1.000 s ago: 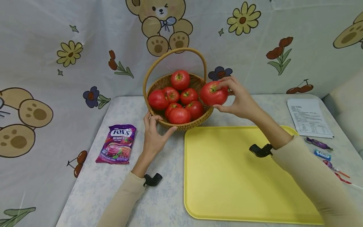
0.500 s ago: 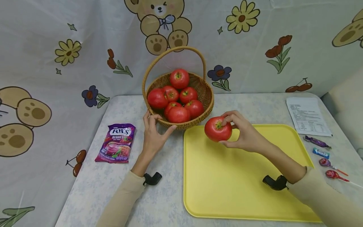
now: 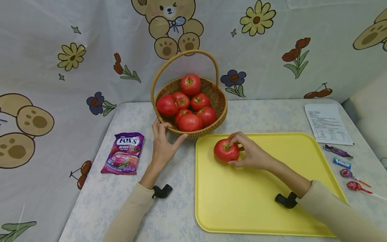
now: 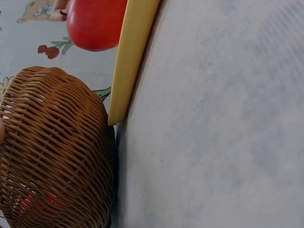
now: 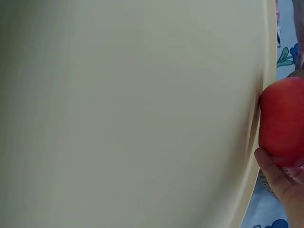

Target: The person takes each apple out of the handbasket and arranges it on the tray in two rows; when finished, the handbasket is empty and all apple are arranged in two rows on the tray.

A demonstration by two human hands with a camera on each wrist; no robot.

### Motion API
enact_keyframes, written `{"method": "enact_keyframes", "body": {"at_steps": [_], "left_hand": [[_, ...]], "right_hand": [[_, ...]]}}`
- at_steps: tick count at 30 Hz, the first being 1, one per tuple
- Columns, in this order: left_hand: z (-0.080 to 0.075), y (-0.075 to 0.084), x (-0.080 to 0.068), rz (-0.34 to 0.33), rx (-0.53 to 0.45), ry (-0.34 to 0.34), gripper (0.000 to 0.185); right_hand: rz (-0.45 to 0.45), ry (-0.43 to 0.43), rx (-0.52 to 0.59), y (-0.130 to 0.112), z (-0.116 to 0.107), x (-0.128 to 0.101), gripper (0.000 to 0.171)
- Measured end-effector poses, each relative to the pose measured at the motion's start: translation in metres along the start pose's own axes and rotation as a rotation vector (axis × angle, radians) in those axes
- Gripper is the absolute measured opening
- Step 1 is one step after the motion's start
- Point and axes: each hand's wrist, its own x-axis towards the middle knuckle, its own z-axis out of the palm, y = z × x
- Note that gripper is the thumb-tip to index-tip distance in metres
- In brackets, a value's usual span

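Observation:
A red apple (image 3: 226, 151) is pinched between the fingers and thumb of my right hand (image 3: 254, 153), at the back left of the yellow tray (image 3: 260, 201). In the right wrist view the apple (image 5: 285, 123) is right against the tray surface; whether it bears its weight there I cannot tell. My left hand (image 3: 164, 148) holds the front left rim of the wicker basket (image 3: 222, 114), fingers bent at the edge and thumb along the outside. Several red apples (image 3: 190, 122) lie in the basket, whose woven side (image 4: 57, 147) fills the left wrist view's lower left.
A purple candy bag (image 3: 124, 153) lies on the table left of the left hand. Right of the tray are a printed white sheet (image 3: 328, 123), a purple wrapped candy (image 3: 338, 151), a blue one (image 3: 342, 163) and lollipops (image 3: 353, 186). A patterned cloth (image 3: 99, 67) hangs behind.
My right hand has carried the apple from the basket's right side down and forward to the tray. The left hand has stayed at the basket rim.

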Motion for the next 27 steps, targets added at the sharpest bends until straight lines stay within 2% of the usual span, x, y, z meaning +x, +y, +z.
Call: {"method": "enact_keyframes", "body": {"at_steps": [8, 16, 27], "left_hand": [[0.000, 0.001, -0.001, 0.006, -0.004, 0.005, 0.057], [0.000, 0.000, 0.000, 0.003, -0.010, 0.005, 0.057], [0.001, 0.000, -0.001, 0.004, -0.013, -0.001, 0.057]], "right_hand": [[-0.019, -0.033, 0.027, 0.024, 0.005, 0.001, 0.057], [-0.017, -0.040, 0.047, 0.025, 0.005, 0.002, 0.055], [-0.012, -0.057, -0.002, 0.019, 0.005, 0.001, 0.057]]}}
